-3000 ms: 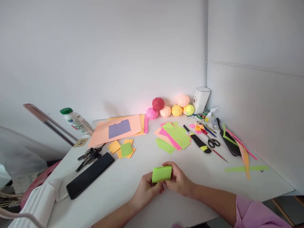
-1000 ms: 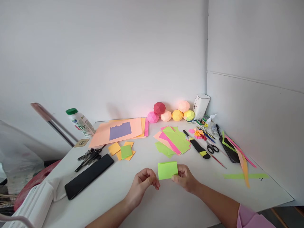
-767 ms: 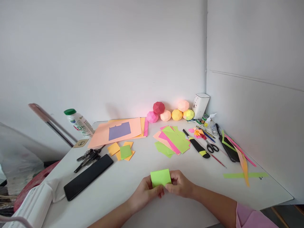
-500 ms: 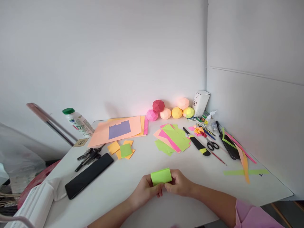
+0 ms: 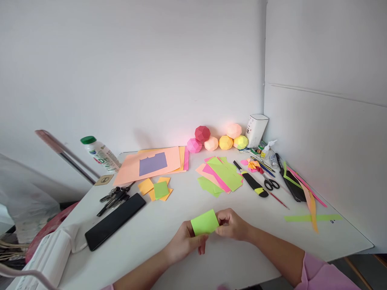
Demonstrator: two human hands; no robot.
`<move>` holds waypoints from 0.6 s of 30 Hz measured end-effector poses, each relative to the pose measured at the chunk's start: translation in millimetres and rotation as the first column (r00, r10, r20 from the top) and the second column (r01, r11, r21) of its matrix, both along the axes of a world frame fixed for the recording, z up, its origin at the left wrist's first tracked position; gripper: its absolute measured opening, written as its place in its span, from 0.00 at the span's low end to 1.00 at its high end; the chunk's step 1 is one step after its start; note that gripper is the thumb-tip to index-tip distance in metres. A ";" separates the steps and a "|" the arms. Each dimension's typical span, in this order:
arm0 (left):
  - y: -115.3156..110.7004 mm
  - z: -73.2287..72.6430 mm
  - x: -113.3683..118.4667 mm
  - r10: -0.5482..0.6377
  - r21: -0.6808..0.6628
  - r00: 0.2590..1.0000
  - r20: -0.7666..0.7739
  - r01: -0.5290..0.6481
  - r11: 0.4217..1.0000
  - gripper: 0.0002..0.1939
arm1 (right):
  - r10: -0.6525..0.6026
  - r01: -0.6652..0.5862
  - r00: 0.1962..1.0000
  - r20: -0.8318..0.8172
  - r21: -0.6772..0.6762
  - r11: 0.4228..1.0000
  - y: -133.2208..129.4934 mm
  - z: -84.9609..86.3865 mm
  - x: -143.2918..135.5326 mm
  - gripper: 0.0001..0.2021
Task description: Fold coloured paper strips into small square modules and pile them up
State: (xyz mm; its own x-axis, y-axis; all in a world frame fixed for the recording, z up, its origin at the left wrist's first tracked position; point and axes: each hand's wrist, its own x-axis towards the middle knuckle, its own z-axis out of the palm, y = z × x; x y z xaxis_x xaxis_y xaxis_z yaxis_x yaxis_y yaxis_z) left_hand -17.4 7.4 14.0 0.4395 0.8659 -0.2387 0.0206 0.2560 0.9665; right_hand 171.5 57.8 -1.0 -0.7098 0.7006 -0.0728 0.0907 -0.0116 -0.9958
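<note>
A small lime-green piece of paper (image 5: 204, 222) is held above the front of the table, its left side in my left hand (image 5: 184, 241). The thumb of that hand lies along the paper's lower edge, with fingers behind it. My right hand (image 5: 232, 225) pinches the paper's right edge between thumb and bent fingers. Beyond my hands lies a loose pile of green, pink and peach paper strips (image 5: 226, 173). A black-and-yellow utility knife (image 5: 253, 183) and scissors (image 5: 271, 184) rest to the right of that pile.
Orange and green paper squares (image 5: 160, 190), keys (image 5: 116, 197) and a black phone (image 5: 115, 221) lie at left. Faceted paper balls (image 5: 211, 143) line the wall beside a white box (image 5: 256, 129). A green-capped bottle (image 5: 101, 155) stands back left. Paper strips (image 5: 311, 205) lie right.
The green paper has tilted, its right end rising, and now looks like a flatter, taller face. My right hand has shifted slightly to the right, from the lower edge to the right edge.
</note>
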 end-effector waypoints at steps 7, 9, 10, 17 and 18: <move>-0.7 -5.4 0.7 -0.034 0.049 0.994 -0.103 0.040 0.998 0.22 | 0.056 -0.059 0.998 -0.022 -0.133 0.989 8.6 -8.5 5.0 0.05; 0.0 -8.6 0.8 -0.055 0.050 0.992 -0.114 0.061 0.997 0.24 | 0.077 -0.080 0.997 -0.025 -0.149 0.986 10.9 -12.2 6.5 0.05; 0.4 -10.1 0.8 -0.063 0.045 0.991 -0.115 0.068 0.997 0.25 | 0.085 -0.088 0.996 -0.027 -0.154 0.984 12.0 -13.9 7.3 0.05; 1.2 -15.7 3.5 -0.077 -0.005 0.994 -0.082 0.077 0.997 0.24 | 0.129 -0.141 0.989 -0.074 -0.188 0.972 16.6 -19.4 12.9 0.06; 1.5 -15.5 3.8 -0.077 -0.014 0.994 -0.071 0.076 0.997 0.24 | 0.130 -0.142 0.989 -0.075 -0.189 0.972 16.8 -19.0 13.3 0.06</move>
